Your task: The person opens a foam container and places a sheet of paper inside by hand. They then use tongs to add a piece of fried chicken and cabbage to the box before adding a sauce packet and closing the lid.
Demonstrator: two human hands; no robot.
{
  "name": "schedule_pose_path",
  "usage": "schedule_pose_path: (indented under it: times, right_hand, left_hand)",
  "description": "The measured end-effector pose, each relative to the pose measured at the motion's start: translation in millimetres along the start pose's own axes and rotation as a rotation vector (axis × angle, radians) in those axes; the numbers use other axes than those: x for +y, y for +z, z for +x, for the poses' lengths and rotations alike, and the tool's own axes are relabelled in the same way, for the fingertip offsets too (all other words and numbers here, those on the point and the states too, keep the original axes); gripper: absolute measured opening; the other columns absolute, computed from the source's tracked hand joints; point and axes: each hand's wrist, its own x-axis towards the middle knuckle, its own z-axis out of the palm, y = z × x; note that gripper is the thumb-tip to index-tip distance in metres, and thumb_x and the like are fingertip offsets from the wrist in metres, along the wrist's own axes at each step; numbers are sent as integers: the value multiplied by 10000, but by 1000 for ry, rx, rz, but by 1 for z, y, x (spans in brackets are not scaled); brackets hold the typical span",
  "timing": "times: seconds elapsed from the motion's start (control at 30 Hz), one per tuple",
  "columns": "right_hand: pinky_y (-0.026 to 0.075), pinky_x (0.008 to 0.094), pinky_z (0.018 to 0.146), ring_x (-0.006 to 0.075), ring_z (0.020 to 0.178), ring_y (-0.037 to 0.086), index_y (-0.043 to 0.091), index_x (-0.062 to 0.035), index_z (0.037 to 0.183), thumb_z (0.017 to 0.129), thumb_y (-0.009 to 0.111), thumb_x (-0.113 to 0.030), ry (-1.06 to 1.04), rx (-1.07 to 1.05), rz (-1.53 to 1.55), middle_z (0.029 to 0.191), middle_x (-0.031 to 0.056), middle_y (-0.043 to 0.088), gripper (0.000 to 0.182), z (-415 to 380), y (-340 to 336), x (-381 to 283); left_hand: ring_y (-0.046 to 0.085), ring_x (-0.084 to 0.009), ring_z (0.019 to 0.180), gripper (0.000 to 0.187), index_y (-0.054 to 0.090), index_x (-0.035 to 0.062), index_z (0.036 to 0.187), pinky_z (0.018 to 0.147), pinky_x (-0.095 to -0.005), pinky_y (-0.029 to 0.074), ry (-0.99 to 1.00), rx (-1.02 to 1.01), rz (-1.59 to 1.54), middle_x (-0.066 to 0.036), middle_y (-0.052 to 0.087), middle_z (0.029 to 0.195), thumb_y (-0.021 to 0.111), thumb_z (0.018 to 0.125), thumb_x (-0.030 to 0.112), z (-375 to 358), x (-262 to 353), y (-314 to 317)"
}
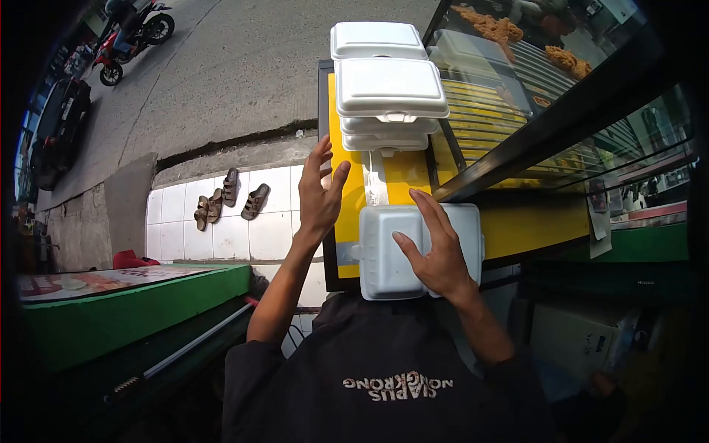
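Note:
My right hand (pixel 441 255) is over a white foam food box (pixel 384 269) at the near end of the yellow counter, its thumb and fingers apart. It overlaps the box in this view and hides part of its right half. My left hand (pixel 323 193) is raised at the counter's left edge, fingers stretched and thumb apart, with nothing in it. Beyond both hands, several closed white foam boxes (pixel 391 87) are stacked on the counter, with another box (pixel 378 38) behind them.
A glass display case (pixel 509 96) with fried chicken (pixel 489 26) stands along the right of the yellow counter (pixel 517 229). Sandals (pixel 255 201) lie on the white tiles at left. Farther out are a red motorcycle (pixel 122 44) and a dark car (pixel 63 122). A green ledge (pixel 140 310) is at lower left.

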Motion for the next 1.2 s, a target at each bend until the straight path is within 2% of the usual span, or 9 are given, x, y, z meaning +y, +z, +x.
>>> schedule_pose_path:
  times: [0.07, 0.13, 0.23, 0.27, 0.33, 0.43, 0.47, 0.77, 1.2]
  right_hand:
    - [336, 492, 1091, 442, 1334, 363, 398, -59, 1425, 848, 693, -252, 36, -115, -66, 1435, 277, 351, 676, -37, 5, -5]
    - [310, 531, 1097, 457, 1368, 288, 402, -95, 1432, 803, 740, -308, 29, -203, -267, 1472, 282, 282, 744, -61, 14, -6]
    - [280, 558, 1106, 492, 1383, 212, 386, -108, 1445, 754, 780, -372, 87, -197, -299, 1504, 292, 191, 838, -75, 33, -11]
    - [279, 577, 1103, 519, 1374, 198, 358, -131, 1464, 695, 821, -417, 91, -181, -312, 1513, 299, 147, 942, -78, 40, -9]
    - [284, 583, 1100, 518, 1372, 203, 351, -146, 1469, 667, 839, -413, 90, -159, -349, 1514, 294, 149, 976, -78, 49, -7]
    - [296, 594, 1092, 518, 1368, 214, 341, -172, 1476, 610, 871, -399, 80, -116, -401, 1515, 286, 156, 1040, -81, 57, -3]
    - [303, 600, 1087, 520, 1365, 219, 339, -183, 1477, 582, 885, -390, 67, -94, -423, 1515, 284, 161, 1069, -82, 58, -2]
    - [347, 592, 1065, 516, 1339, 281, 362, -206, 1466, 561, 896, -358, 8, -24, -450, 1496, 272, 221, 1062, -82, 61, 3]
    - [339, 592, 1072, 528, 1335, 286, 415, -193, 1440, 575, 869, -427, -16, -16, -434, 1500, 281, 221, 1005, -84, 61, 7]
  left_hand:
    - [598, -184, 1025, 341, 579, 35, 1255, 832, -301, 511, -129, -125, -13, -131, 599, 1167, 615, 942, 167, -45, 0, -11]
    - [578, -81, 774, 214, 652, -1, 1109, 712, -227, 474, -266, -216, -77, -61, 619, 976, 630, 926, 108, -82, 5, -17]
    - [597, -99, 820, 231, 661, 10, 1140, 744, -238, 492, -382, -288, -101, -69, 623, 989, 622, 923, 76, -124, -7, -16]
    - [597, -99, 820, 231, 661, 10, 1140, 744, -238, 492, -387, -290, -100, -69, 623, 989, 622, 923, 76, -132, -8, -15]
    - [607, -119, 872, 304, 636, 37, 1215, 781, -247, 503, -291, -244, -75, -82, 610, 1045, 625, 911, 48, -143, -7, -10]
    - [617, -149, 826, 348, 618, 74, 1255, 762, -272, 524, -307, -192, -145, -112, 572, 1095, 630, 909, 46, -152, -5, -4]
    - [622, -177, 886, 388, 586, 79, 1288, 826, -300, 528, -353, -222, -160, -122, 559, 1115, 629, 904, 45, -153, -4, -4]
    - [603, -246, 1025, 462, 524, 78, 1332, 905, -340, 505, -287, -394, -124, -154, 533, 1247, 631, 884, 54, -146, -2, -18]
    - [542, -293, 1133, 541, 482, 64, 1313, 964, -373, 467, -207, -406, -106, -168, 494, 1321, 682, 811, 46, -144, -9, -17]
